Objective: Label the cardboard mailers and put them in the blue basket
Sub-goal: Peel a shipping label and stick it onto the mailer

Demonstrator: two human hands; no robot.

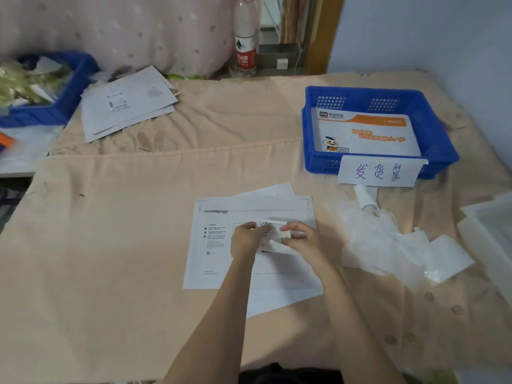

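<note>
Both hands, left hand (245, 239), right hand (300, 239), pinching a label (273, 234), white mailer (219, 261) directly beneath

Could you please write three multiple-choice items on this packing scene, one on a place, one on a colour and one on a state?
1. Where does the white cardboard mailer being labelled lie?
A. On the peach cloth in front of the person
B. Inside the blue plastic basket with the paper sign
C. On the far pile of mailers

2. What colour is the band on the printed mailer in the blue plastic basket with the paper sign?
A. Green
B. Orange
C. Purple

3. What are the hands doing?
A. Both rest flat on the cloth
B. One lifts the basket
C. Both pinch the small white barcode label

Answers: 1 A, the mailer lies flat on the peach cloth under the hands. 2 B, an orange band crosses its top. 3 C, the left hand and right hand each have a grip on the label above the mailer.
</note>
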